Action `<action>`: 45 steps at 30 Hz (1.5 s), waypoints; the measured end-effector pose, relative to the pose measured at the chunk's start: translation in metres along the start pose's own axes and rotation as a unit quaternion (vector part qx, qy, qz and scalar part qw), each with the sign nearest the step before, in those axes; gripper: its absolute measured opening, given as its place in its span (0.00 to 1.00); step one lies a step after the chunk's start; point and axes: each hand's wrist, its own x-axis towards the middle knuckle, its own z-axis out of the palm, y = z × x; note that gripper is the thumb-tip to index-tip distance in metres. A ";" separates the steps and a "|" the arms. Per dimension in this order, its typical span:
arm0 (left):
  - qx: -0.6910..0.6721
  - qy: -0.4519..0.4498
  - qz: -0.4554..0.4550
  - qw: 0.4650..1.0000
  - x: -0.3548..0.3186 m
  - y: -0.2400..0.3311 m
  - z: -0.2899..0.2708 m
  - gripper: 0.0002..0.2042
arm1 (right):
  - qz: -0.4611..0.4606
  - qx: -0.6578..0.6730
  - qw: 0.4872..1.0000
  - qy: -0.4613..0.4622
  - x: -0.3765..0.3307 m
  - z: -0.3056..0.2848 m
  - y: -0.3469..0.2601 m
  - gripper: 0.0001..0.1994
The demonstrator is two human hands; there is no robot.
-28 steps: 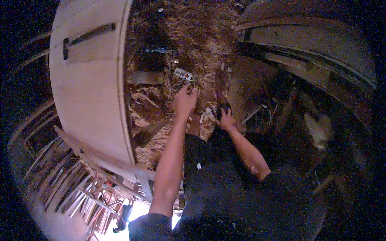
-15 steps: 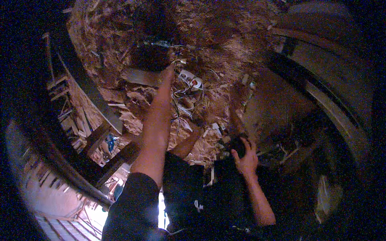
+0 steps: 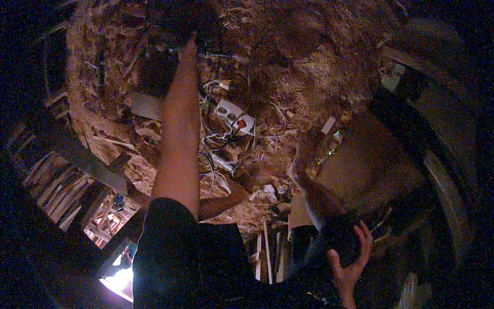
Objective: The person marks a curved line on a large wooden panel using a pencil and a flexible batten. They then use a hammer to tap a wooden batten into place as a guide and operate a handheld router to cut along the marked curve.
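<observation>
My left arm reaches far forward, and my left hand point(image 3: 188, 49) is at a dark, unlit patch at the top of the view. Its fingers are mostly lost in shadow, so what they touch cannot be made out. Right of that forearm lies a white power strip point(image 3: 234, 117) with an orange-red spot on it, possibly a plug or switch. Pale tangled cables point(image 3: 213, 136) surround it, with a small light-coloured plug-like end point(image 3: 225, 84) beyond. At the lower right, my right hand point(image 3: 355, 257) has thumb and fingers spread beside a dark shape, perhaps my knee.
Straw-like debris and rubble point(image 3: 288, 56) cover the ground. A flat board point(image 3: 146, 105) lies left of my forearm, and a broad panel point(image 3: 375, 154) at the right. Stacked wooden slats point(image 3: 59, 188) stand left. Bright light enters through a gap point(image 3: 119, 278) at lower left.
The view has shifted. My left hand has gone farther forward and left, away from beside the power strip. My right hand now appears lower and farther right, its fingers still spread.
</observation>
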 end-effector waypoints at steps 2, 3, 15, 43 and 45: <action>-0.031 0.001 -0.014 0.999 0.005 -0.004 -0.004 0.41 | -0.003 0.014 1.000 0.011 -0.002 0.004 0.001 0.37; -0.043 -0.003 -0.020 0.999 0.004 -0.005 -0.002 0.42 | -0.004 0.015 1.000 0.004 -0.005 0.006 0.000 0.37; -0.167 -0.041 -0.166 0.971 -0.180 -0.010 -0.095 0.49 | -0.038 0.004 0.998 -0.053 -0.017 0.017 0.027 0.32; -0.618 -0.528 -0.211 0.542 -0.787 0.348 -0.615 0.31 | -0.671 0.031 0.732 0.117 -0.136 -0.219 -0.223 0.36; -0.647 -0.502 -0.185 0.544 -0.761 0.322 -0.606 0.32 | -0.700 0.073 0.704 0.093 -0.126 -0.188 -0.252 0.36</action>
